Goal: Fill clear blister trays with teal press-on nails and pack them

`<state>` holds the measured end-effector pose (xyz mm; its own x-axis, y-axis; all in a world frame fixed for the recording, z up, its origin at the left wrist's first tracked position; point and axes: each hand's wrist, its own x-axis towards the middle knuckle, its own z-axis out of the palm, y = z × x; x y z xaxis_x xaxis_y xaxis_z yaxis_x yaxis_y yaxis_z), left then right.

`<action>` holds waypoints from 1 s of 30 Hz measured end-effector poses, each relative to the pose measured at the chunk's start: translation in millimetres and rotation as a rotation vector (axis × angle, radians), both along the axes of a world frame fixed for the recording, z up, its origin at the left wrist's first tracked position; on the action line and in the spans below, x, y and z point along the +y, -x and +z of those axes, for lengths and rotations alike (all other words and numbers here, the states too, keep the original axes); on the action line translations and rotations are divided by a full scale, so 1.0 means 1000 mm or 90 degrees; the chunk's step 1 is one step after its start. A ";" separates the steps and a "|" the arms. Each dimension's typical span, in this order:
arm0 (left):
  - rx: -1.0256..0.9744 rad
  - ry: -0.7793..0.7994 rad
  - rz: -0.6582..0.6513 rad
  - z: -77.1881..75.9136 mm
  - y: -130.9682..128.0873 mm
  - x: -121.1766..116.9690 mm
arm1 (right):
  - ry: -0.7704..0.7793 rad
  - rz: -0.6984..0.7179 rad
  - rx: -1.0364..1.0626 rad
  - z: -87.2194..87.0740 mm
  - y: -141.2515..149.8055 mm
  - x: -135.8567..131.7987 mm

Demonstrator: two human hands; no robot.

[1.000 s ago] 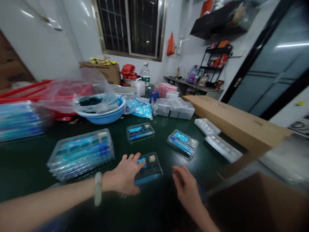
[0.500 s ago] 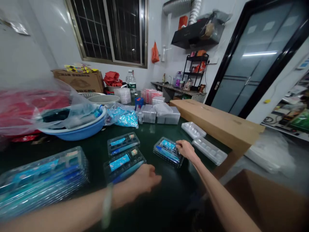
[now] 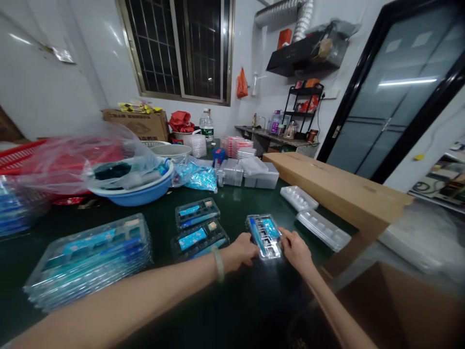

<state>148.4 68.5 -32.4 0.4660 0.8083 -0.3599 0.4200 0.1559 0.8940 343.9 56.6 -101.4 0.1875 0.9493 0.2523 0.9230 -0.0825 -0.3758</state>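
A clear plastic case [image 3: 267, 245] with a patterned blue packet and a blue stick-like item inside is between my hands, turned and tilted. My left hand [image 3: 244, 249], with a pale bangle at its wrist, has its fingers closed at the case's lower left edge. On the opposite side, my right hand [image 3: 297, 249] pinches the right edge. Two similar filled cases, a farther one [image 3: 198, 213] and a nearer one [image 3: 199, 240], lie left of my left hand. A stack of filled cases [image 3: 90, 261] stands farther left.
Clear empty trays [image 3: 323, 228] lie to the right beside a long cardboard box [image 3: 337, 179]. Toward the back are a bag of blue packets [image 3: 199, 177], a blue basin [image 3: 141, 191] under plastic film and several clear containers [image 3: 261, 175]. Dark green covers the table [image 3: 225, 208].
My left hand has moved right and taken the case's left edge. The case has turned from lying slantwise to pointing more toward me. The camera view has shifted a little left.
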 end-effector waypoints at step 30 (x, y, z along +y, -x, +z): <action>0.639 -0.223 0.065 0.068 0.342 -0.221 | 0.366 0.626 0.500 0.039 0.278 -0.121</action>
